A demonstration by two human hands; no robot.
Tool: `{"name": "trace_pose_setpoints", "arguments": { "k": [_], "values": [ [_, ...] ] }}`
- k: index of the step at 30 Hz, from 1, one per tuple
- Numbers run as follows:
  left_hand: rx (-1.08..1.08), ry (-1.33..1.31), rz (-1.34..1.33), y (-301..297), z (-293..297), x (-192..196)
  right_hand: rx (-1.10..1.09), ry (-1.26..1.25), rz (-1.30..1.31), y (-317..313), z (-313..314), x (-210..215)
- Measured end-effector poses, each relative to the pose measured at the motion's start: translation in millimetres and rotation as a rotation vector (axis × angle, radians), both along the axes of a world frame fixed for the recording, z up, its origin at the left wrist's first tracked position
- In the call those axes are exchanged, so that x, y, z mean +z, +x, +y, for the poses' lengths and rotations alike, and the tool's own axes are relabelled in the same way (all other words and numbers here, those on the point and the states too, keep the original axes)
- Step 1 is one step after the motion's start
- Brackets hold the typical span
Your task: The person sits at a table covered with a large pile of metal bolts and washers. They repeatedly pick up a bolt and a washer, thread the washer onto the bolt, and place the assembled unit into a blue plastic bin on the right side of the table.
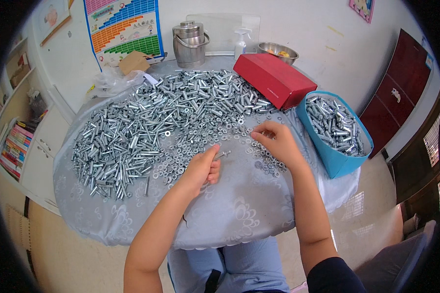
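Note:
My left hand (203, 168) is closed round a metal bolt (223, 155), whose end pokes out to the right past the fingers. To the right, my right hand (277, 141) is over the scattered nuts and washers (239, 129), thumb and fingertips pinched together. Whatever sits in that pinch is too small to make out. Beyond both hands spreads a broad heap of silver bolts and sleeves (132, 127). A single bolt (146, 186) lies near the heap's front edge.
On the right stands a blue bin (330, 161) full of assembled-looking bolts. A red box (276, 80) rests behind it. At the back are a steel pail (189, 46), a spray bottle (240, 44), a metal bowl (278, 49) and a plastic bag (113, 82). A grey cloth (220, 219) covers the table.

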State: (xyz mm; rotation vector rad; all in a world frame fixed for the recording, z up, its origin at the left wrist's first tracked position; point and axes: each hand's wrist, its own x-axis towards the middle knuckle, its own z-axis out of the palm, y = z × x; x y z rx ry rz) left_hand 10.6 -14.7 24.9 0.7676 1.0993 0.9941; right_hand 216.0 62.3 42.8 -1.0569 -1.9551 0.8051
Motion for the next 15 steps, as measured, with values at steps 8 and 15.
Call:
{"name": "trace_pose_setpoints", "arguments": {
  "k": [8,15],
  "values": [
    [-0.048,0.012,0.027,2.0,1.3,-5.1,-0.074,0.224,-0.469,7.5,9.3,-26.8],
    [-0.013,-0.01,-0.006,-0.1,2.9,-6.9,-0.069,0.268,-0.498,2.9,9.1,-30.8]
  ]
}}
